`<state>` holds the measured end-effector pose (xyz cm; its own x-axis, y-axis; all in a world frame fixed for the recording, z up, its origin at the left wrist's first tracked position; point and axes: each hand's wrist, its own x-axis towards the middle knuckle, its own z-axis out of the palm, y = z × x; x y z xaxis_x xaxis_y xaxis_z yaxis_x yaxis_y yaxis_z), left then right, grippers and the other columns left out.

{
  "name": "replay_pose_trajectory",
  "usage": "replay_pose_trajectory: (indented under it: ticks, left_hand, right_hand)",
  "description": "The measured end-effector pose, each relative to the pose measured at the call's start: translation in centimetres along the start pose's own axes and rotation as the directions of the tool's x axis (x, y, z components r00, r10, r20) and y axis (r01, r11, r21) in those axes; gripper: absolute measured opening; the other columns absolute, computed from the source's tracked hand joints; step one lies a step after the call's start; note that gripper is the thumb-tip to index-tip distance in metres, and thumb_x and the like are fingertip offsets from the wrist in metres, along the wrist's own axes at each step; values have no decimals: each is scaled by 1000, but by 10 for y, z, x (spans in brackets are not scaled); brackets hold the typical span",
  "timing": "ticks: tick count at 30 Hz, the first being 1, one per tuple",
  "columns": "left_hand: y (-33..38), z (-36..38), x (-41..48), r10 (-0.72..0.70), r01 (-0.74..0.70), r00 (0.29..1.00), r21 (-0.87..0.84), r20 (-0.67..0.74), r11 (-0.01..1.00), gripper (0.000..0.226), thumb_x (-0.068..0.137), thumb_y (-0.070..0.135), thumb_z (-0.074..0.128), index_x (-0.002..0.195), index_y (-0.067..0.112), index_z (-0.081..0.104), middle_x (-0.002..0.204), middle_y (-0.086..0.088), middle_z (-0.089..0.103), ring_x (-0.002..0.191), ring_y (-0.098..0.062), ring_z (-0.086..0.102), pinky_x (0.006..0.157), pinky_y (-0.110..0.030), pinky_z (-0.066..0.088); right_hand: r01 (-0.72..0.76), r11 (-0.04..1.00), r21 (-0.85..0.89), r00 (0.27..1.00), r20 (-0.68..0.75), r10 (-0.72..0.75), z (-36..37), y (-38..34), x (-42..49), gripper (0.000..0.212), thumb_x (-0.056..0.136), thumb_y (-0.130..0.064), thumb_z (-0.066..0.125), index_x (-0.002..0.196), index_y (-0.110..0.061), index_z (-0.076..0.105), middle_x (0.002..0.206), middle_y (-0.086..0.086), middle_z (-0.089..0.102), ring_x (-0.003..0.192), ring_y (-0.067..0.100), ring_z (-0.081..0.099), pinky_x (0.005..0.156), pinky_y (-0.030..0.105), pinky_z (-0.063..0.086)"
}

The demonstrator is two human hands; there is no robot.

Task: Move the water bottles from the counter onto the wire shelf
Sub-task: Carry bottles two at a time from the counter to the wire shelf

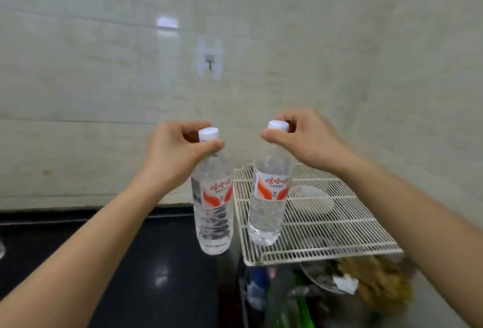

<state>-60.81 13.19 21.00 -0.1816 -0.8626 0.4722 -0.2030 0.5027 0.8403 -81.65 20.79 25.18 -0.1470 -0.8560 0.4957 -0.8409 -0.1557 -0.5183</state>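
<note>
Over by the right end of the dark counter (130, 262), both water bottles are up in the air, so I'd call this the carry step, partway to the wire shelf (339, 236).

The left hand (180, 149) has thumb and fingers curled round the white cap of the left bottle (213, 212). The right hand (305, 139) pinches the cap of the right bottle (269, 204) the same way. The left bottle hangs just left of the shelf's edge, above the counter. The right bottle sits in front of the shelf's near left corner, tilted a bit. I honestly can't tell if its base touches the wires or hangs over them.

Next move, my guess: shift the left bottle rightward, then lower both flat onto the grid before letting go, since the wires could make them wobble.

Hard to make out:
- A pale round dish (311, 199) sits toward the far side of the shelf, either on the wires or under them.
- The clutter (352, 280) below is a blur of green, blue and brown.
- The shelf's legs are hidden.
</note>
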Motion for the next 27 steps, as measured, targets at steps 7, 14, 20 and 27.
replay_pose_trajectory:
  ticks: [7,14,20,27]
  left_hand:
    - [33,153,34,189,-215,958,103,214,971,52,78,31,74,125,14,61,90,6,70,74,0,58,66,-11,41]
    - [31,285,90,224,-274,896,80,383,958,52,84,30,69,130,12,56,124,-8,65,107,-18,62,90,-30,48]
    - [11,373,143,192,-226,882,30,430,974,51,84,27,69,130,11,56,119,-11,67,105,-22,63,94,-42,51]
    - [-6,446,201,186,-223,889,42,418,974,50,86,31,66,132,16,55,125,-7,65,108,-21,62,94,-40,50]
  right_hand:
    - [-205,976,-71,975,-107,197,-71,115,-12,36,81,-34,69,79,2,64,65,7,55,61,17,48,57,32,34]
    - [-344,921,-184,923,-246,295,-100,217,11,23,82,-39,67,71,-21,57,71,-5,57,75,23,56,66,34,41]
    - [-421,838,-348,901,-269,341,-109,289,63,24,89,-45,56,86,-21,53,94,2,63,88,24,54,75,36,40]
    - [-423,733,-533,906,-223,360,-106,365,124,34,94,-49,46,104,-19,57,109,5,62,105,27,51,88,42,39]
